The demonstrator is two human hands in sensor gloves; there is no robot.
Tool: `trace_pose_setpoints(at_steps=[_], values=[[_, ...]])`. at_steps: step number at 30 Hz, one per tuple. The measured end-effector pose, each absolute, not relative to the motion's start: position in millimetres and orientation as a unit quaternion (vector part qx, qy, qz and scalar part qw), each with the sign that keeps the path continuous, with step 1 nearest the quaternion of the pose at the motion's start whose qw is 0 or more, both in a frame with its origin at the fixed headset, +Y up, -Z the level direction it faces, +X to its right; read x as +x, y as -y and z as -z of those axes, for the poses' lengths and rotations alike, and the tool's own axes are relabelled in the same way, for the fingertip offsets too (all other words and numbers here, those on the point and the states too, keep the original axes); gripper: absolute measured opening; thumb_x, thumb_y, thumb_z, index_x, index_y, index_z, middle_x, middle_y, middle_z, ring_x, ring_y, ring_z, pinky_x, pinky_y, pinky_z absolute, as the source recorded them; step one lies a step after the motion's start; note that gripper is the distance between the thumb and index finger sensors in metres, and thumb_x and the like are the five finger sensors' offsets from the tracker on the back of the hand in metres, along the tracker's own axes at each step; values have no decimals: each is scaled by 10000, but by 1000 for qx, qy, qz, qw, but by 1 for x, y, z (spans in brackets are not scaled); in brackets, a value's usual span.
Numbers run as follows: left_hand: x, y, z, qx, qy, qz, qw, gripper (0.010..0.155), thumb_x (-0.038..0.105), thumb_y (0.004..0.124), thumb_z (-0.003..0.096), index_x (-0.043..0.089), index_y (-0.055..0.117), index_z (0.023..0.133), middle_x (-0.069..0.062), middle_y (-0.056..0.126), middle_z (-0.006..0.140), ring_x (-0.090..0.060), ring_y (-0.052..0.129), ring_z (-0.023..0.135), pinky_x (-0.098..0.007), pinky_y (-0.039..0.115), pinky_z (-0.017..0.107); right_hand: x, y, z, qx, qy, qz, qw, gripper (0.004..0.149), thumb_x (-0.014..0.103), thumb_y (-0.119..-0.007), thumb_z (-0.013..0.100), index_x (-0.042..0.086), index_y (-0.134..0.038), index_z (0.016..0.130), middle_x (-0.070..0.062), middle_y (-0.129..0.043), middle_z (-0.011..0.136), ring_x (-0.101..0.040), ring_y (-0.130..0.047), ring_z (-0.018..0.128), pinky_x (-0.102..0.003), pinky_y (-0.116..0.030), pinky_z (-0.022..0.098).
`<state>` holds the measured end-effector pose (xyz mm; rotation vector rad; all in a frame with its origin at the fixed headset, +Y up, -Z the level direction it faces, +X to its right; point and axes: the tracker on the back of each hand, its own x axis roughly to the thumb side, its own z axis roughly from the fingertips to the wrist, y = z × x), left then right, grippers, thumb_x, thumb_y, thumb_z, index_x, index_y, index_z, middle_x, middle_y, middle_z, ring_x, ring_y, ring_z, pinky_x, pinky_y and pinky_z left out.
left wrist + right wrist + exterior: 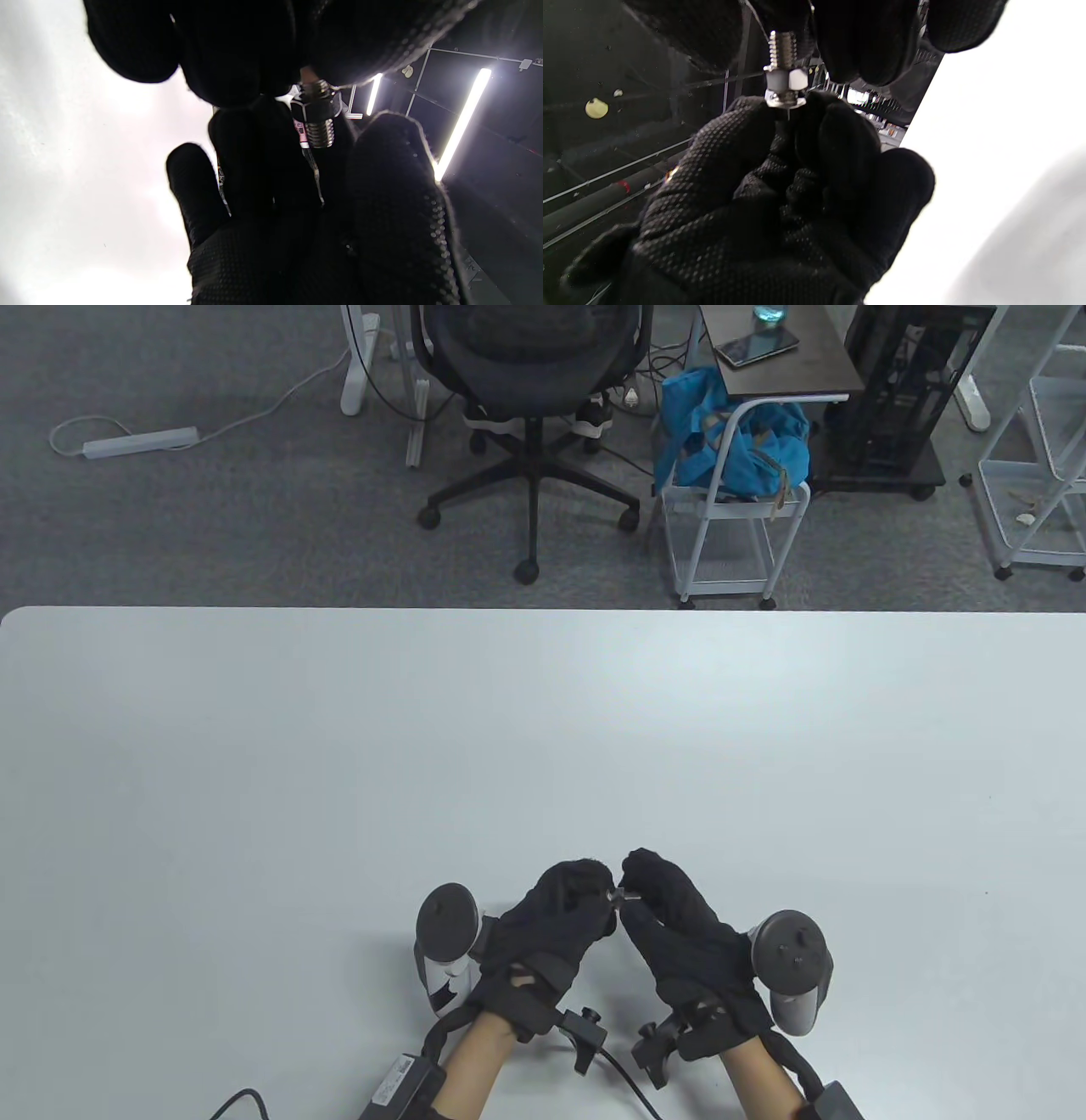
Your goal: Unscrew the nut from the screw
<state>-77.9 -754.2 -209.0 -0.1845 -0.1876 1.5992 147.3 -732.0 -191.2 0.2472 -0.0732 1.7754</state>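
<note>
A small steel screw (622, 896) with a hex nut (317, 106) on its thread is held above the table between both hands. My left hand (607, 891) pinches the screw's head end with thumb and fingertips (742, 127), just under the nut (785, 80). The threaded end (780, 46) points into my right hand (632, 895). Its thumb (394, 182) and fingers (254, 152) stand on either side of the thread (320, 133). I cannot tell whether they touch it. The screw head is hidden by the glove.
The white table (543, 729) stretches ahead of both hands. Glove cables (611, 1056) trail toward the near edge. An office chair (530, 407) and a white cart (730, 517) stand on the floor beyond the far edge.
</note>
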Motion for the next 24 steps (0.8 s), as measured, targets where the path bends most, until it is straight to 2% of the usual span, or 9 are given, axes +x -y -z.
trace_pose_setpoints(at_steps=[2, 4, 7, 11, 18, 24], values=[[-77, 754, 209, -80, 88, -713, 691, 483, 379, 851, 495, 234, 761, 946, -128, 888, 856, -285, 957, 626, -581, 789, 556, 149, 734, 191, 95, 15, -791, 605, 687, 523, -706, 555, 84, -596, 1072, -224, -730, 965, -477, -778, 792, -691, -622, 599], [-77, 754, 209, -79, 92, -711, 693, 481, 376, 849, 496, 239, 758, 948, -128, 883, 863, -284, 955, 633, -581, 789, 559, 149, 734, 192, 94, 15, -796, 598, 677, 524, -708, 553, 58, -636, 1040, -207, -827, 873, -461, -853, 706, -683, -663, 571], [-77, 754, 209, -78, 93, -710, 693, 482, 372, 847, 496, 239, 758, 951, -129, 879, 870, -287, 953, 637, -581, 786, 562, 146, 734, 192, 92, 13, -797, 597, 619, 485, -716, 554, 53, -678, 997, -160, -904, 757, -411, -922, 594, -659, -715, 540], [-77, 754, 209, -79, 97, -704, 699, 484, 370, 848, 497, 237, 764, 955, -134, 877, 871, -288, 951, 637, -586, 781, 562, 145, 730, 191, 96, 31, -808, 581, 552, 431, -729, 552, 69, -695, 968, -106, -919, 701, -358, -942, 546, -625, -749, 535], [-76, 754, 209, -86, 105, -692, 709, 488, 376, 848, 499, 226, 768, 956, -141, 879, 863, -295, 949, 636, -593, 777, 562, 146, 727, 191, 111, 47, -807, 578, 514, 371, -759, 543, 98, -696, 973, -101, -897, 728, -347, -928, 583, -620, -744, 555], [-78, 755, 209, -82, 89, -706, 698, 482, 378, 846, 497, 226, 771, 948, -135, 884, 856, -288, 953, 626, -587, 783, 557, 144, 724, 190, 137, 42, -804, 578, 493, 305, -790, 539, 204, -678, 1008, -149, -733, 959, -408, -788, 817, -657, -648, 635]])
